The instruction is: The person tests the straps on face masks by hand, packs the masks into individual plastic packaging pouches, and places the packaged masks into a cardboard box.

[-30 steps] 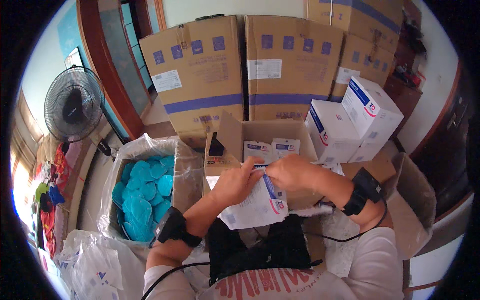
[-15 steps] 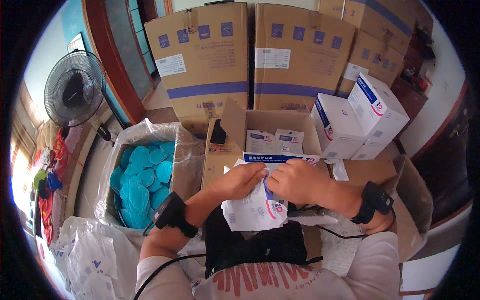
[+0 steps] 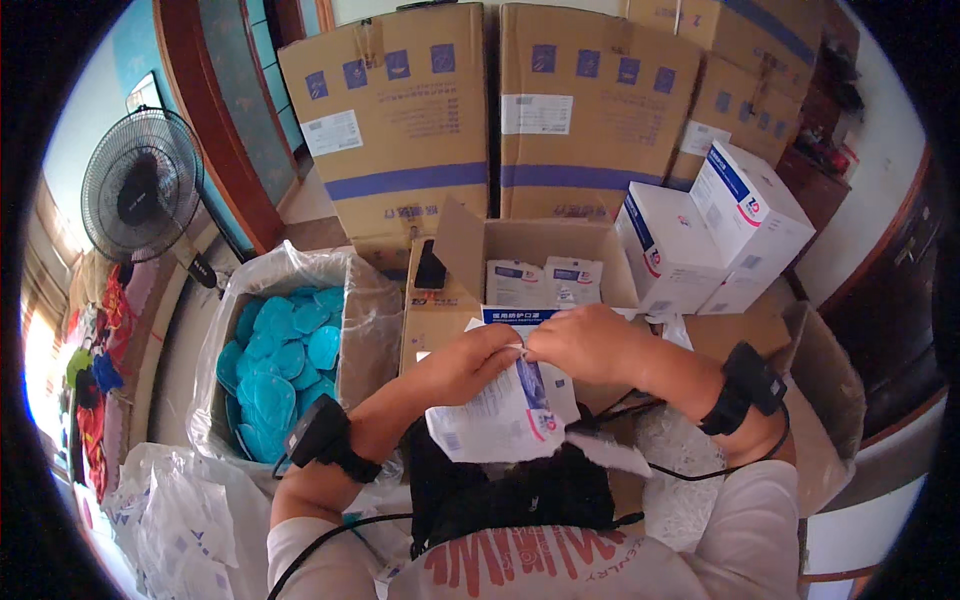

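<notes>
Over my lap I hold a white printed packet (image 3: 485, 418) with blue and red marks by its top edge. My left hand (image 3: 472, 362) is closed on the packet's upper left, and my right hand (image 3: 582, 345) is closed on its upper right. The two hands almost touch at the fingertips, and the packet slants below them. A thin pale strip (image 3: 610, 455) trails by the packet's lower right; where it joins is unclear. Just beyond my hands, an open carton (image 3: 560, 238) contains similar white packets (image 3: 545, 285) standing upright.
At left, a plastic-lined box (image 3: 372, 330) holds teal rounded pieces (image 3: 280, 350), beside clear plastic bags (image 3: 175, 515). White printed boxes (image 3: 670, 235) stand at right, near a cardboard box (image 3: 825, 390). Tall brown cartons (image 3: 390, 120) line the back. A black fan (image 3: 142, 190) stands far left.
The packet has tilted and shifted slightly left, its lower edge now slanting. The pale strip shows more plainly at its right. Both hands keep their hold, and the whole view has shifted slightly.
</notes>
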`<state>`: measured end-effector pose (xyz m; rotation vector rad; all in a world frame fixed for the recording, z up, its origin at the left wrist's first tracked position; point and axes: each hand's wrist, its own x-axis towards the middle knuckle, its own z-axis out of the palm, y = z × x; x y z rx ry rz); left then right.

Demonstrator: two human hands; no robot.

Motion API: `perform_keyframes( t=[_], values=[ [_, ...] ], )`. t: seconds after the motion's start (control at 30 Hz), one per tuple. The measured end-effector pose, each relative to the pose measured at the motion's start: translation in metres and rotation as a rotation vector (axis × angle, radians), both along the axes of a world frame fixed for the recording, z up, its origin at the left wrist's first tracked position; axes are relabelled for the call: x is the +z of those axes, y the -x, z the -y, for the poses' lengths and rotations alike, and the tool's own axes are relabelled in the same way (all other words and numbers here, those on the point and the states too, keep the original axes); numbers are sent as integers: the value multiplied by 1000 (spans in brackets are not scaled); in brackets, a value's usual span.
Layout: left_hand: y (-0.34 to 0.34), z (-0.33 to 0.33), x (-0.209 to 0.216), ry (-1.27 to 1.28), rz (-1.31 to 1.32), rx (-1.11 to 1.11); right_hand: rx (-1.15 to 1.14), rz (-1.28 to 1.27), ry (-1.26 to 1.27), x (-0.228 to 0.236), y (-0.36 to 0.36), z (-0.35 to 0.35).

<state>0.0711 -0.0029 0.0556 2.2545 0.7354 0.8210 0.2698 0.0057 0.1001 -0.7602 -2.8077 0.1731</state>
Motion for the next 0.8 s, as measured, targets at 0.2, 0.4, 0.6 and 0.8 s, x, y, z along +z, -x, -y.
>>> perform_keyframes(
  t=[0.2, 0.4, 0.6, 0.8],
  values=[
    [-2, -15, -24, 243, 183, 189, 21, 46, -550, 2, 9, 16],
    [13, -43, -44, 331, 505, 368, 202, -159, -497, 1, -4, 29],
    [43, -47, -29, 112, 503, 626, 178, -224, -361, -11, -29, 57],
    [37, -22, -11, -209, 254, 550, -59, -359, -24, 5, -30, 31]
  ],
)
